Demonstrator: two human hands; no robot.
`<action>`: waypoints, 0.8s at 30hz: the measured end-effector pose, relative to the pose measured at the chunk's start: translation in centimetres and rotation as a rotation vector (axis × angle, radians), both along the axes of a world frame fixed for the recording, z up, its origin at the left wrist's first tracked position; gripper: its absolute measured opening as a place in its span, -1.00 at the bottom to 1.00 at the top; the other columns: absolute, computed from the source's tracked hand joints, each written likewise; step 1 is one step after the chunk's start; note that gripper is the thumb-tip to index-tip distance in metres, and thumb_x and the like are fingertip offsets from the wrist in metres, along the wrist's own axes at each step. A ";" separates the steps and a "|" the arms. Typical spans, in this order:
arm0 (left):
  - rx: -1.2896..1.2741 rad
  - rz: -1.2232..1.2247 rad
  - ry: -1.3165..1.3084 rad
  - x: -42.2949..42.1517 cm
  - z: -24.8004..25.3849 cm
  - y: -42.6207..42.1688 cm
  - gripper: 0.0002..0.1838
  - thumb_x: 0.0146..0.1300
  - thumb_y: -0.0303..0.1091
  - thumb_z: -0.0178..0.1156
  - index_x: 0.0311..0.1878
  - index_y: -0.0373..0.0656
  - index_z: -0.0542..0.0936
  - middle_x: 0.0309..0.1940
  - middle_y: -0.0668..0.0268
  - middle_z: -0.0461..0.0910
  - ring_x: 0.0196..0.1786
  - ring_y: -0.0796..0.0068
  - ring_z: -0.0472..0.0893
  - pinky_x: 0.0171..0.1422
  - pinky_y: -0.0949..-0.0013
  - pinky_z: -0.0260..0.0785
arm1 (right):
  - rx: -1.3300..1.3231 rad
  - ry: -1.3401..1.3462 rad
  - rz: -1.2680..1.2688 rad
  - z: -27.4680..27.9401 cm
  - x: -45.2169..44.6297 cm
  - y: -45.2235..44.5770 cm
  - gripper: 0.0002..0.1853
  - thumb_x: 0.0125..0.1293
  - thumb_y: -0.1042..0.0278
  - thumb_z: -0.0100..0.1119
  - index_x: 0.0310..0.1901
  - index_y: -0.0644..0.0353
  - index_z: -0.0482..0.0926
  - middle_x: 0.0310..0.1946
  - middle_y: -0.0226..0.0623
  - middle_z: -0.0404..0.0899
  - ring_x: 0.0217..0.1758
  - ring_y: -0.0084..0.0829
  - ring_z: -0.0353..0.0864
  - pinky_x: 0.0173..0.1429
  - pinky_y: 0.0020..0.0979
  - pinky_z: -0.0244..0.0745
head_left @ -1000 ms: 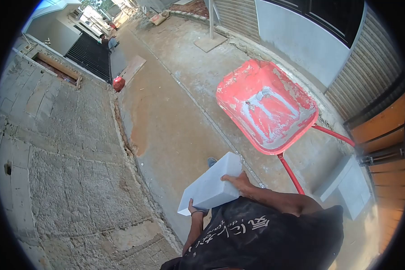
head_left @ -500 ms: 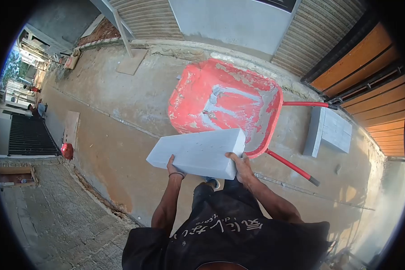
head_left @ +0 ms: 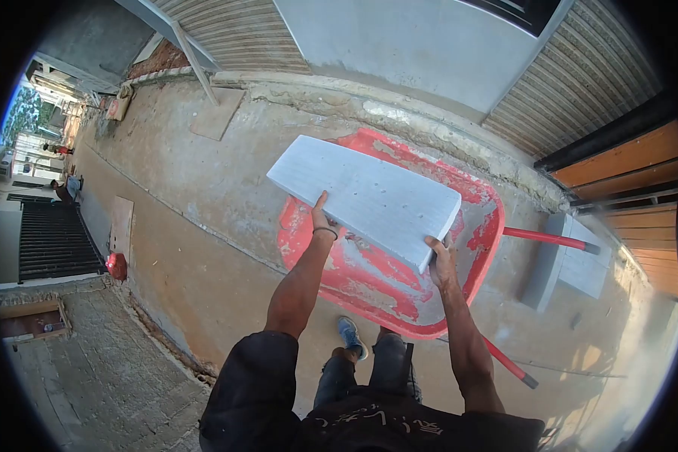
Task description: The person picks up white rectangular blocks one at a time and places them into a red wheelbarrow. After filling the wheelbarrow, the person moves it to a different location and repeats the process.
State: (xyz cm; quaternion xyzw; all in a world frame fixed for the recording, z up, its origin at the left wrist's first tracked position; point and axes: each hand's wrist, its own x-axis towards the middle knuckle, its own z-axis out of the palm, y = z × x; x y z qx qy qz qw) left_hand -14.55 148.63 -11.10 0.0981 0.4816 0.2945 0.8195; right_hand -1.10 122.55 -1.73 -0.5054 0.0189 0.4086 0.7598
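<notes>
Block (head_left: 365, 197) is held by both hands over the barrow (head_left: 380, 290). Its left end is extended past the upper left corner of the barrow, while its right end is seen inside the right edge. The near long side is gripped by the left hand (head_left: 323, 215), the near right corner by the right hand (head_left: 443, 262). Whether the barrow is touched by it cannot be told.

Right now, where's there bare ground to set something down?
Widest bare ground: between the red wheelbarrow and the red bag. Another patch: between the wheelbarrow and the flat board under the post. Crowded: around the handles near the pale blocks, and under the held block.
</notes>
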 end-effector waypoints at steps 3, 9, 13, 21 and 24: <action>-0.005 0.018 0.009 3.1 -3.7 1.0 -0.41 0.04 -0.10 0.30 0.14 -0.09 0.40 0.06 0.27 0.44 0.11 0.22 0.42 0.11 0.02 0.33 | 0.029 0.049 0.042 -5.2 4.4 1.3 -0.28 -0.02 0.42 0.21 0.21 0.36 0.15 0.07 -0.07 0.34 0.15 -0.26 0.35 0.24 -0.27 0.24; 0.049 -0.138 -0.206 1.2 -13.2 -1.4 -0.19 0.10 0.13 0.21 0.33 -0.05 0.18 0.26 0.21 0.27 0.31 0.16 0.25 0.31 -0.09 0.08 | -0.075 0.210 0.116 -15.3 7.4 -1.8 -0.23 -0.26 0.45 0.09 0.18 0.26 0.26 0.05 -0.20 0.37 0.13 -0.26 0.34 0.23 -0.27 0.23; -0.215 -0.420 0.171 -3.8 -16.9 -4.7 -0.10 0.22 0.19 0.06 0.43 0.18 -0.25 0.41 0.26 -0.06 0.44 0.18 0.04 0.30 -0.15 0.01 | -0.222 0.363 -0.005 -25.6 8.2 -4.7 -0.34 -0.39 0.43 0.03 -0.03 0.23 0.45 -0.20 -0.28 0.47 -0.09 -0.30 0.44 0.05 -0.26 0.37; -0.259 -1.217 0.500 -20.0 -7.8 -18.6 -0.33 0.29 0.08 0.01 0.41 0.27 0.03 0.30 0.27 0.26 0.27 0.29 0.34 0.28 0.04 0.09 | -0.317 0.402 0.038 -35.3 16.7 -7.0 -0.67 -0.40 0.40 0.04 -0.42 0.15 0.51 -0.48 -0.32 0.43 -0.42 -0.35 0.42 -0.29 -0.31 0.38; -0.404 -1.146 0.636 -28.7 -4.8 -20.0 -0.23 0.18 0.18 0.12 0.40 0.20 0.09 0.20 0.26 0.37 0.20 0.17 0.41 0.21 -0.05 0.14 | -0.445 0.388 0.100 -34.9 17.8 -5.9 -0.68 -0.26 0.28 0.10 -0.35 0.17 0.53 -0.38 -0.30 0.45 -0.28 -0.32 0.42 -0.16 -0.31 0.36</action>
